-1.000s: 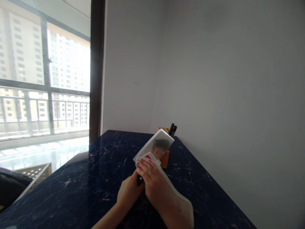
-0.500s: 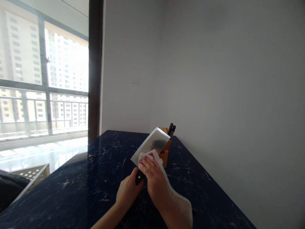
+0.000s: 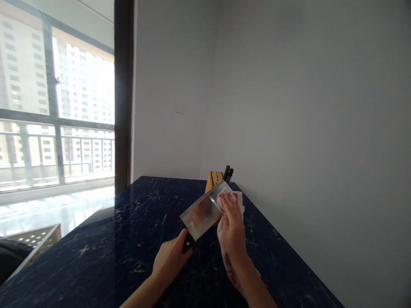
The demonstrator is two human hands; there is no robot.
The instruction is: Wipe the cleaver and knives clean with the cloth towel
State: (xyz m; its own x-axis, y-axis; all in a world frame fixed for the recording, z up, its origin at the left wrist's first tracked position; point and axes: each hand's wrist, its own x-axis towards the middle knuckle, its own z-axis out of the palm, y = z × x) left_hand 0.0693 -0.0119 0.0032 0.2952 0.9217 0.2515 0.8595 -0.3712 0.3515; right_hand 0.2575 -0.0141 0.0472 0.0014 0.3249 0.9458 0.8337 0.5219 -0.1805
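Note:
My left hand (image 3: 170, 259) is wrapped round the black handle of a cleaver (image 3: 199, 217). Its broad, shiny blade slants up and to the right over the table, reflecting a blurred shape. With my right hand (image 3: 233, 229) I press a white and red cloth (image 3: 238, 197) against the blade near its far end. The rest of the cloth hangs below along my wrist. Behind the blade stands a wooden knife block (image 3: 210, 182), partly hidden by it, with black-handled knives (image 3: 228, 173) in its slots.
The dark blue marbled table (image 3: 144, 214) reaches back to the grey walls. At the lower left, a pale perforated chair or frame (image 3: 45, 241) stands beside the table with dark fabric (image 3: 14, 259) on it. A large window (image 3: 83, 98) fills the left side.
My right hand and the cloth have slid along the blade from near the handle to the far end. The cleaver has tilted lower towards the right; my left hand keeps its grip.

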